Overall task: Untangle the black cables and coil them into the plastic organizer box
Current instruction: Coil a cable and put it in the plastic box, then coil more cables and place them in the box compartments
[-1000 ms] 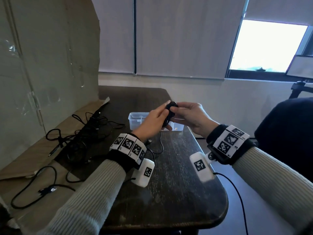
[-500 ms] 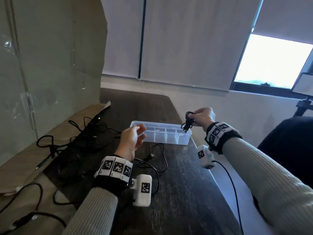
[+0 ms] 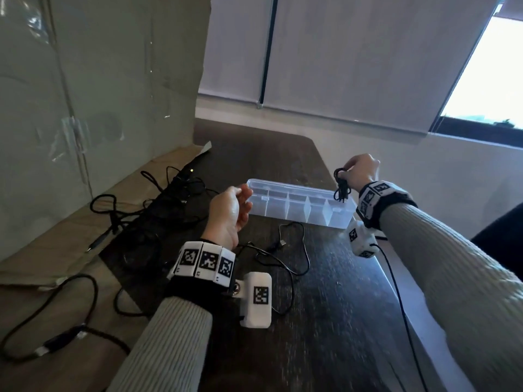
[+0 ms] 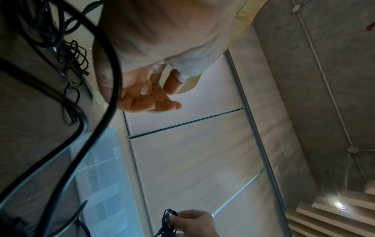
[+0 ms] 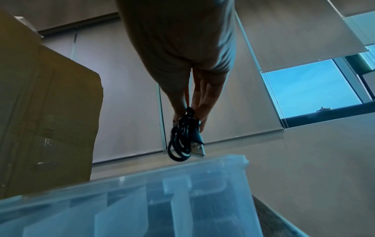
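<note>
My right hand (image 3: 358,171) pinches a small coiled black cable (image 3: 342,188) that hangs just above the right end of the clear plastic organizer box (image 3: 300,220). In the right wrist view the coiled cable (image 5: 184,137) dangles from the fingertips with its USB plug pointing down over the box (image 5: 142,200). My left hand (image 3: 230,210) hovers at the box's left end, fingers loosely curled and holding nothing. A loose black cable (image 3: 294,247) lies on the dark table in front of the box. A tangle of black cables (image 3: 158,199) sits to the left.
A tall cardboard sheet (image 3: 99,80) stands along the left, with flat cardboard (image 3: 34,250) under some cables. The dark table (image 3: 325,335) ends at a right edge near my right forearm. The wrist camera's thin lead (image 3: 396,292) hangs off that side.
A second ago both hands held the coil together near the box. The left hand let go and drew back left; the right hand carried the coil over the box's right end.
</note>
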Demonstrator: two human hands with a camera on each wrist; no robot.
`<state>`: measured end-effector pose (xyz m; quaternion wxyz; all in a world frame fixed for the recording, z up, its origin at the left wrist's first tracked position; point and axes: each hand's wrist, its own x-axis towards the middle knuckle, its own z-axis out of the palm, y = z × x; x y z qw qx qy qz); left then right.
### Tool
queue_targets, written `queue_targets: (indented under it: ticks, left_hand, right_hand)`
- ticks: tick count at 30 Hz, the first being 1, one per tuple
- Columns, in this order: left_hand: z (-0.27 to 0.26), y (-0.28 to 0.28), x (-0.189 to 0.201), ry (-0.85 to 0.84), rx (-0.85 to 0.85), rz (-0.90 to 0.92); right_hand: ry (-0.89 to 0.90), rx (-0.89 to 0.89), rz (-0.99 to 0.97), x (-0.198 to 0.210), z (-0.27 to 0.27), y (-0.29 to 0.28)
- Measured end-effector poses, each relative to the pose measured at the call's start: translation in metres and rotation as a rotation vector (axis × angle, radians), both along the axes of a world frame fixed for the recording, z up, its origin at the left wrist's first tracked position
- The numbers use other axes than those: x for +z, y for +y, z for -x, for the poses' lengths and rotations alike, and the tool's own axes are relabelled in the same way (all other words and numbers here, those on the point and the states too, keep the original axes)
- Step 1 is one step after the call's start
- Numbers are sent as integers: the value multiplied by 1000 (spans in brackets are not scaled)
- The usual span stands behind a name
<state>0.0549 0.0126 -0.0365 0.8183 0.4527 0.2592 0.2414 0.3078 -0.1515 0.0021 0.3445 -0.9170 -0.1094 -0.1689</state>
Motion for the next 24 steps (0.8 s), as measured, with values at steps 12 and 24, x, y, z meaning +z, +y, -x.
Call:
queue_targets:
  ticks: [12, 24]
  left_hand:
    - [4, 5, 0, -24, 64, -35]
    - [4, 9, -3, -9, 88, -9]
  right_hand:
    - [176, 33, 669, -22, 3, 12]
    - [149, 196, 1095, -27, 10, 20]
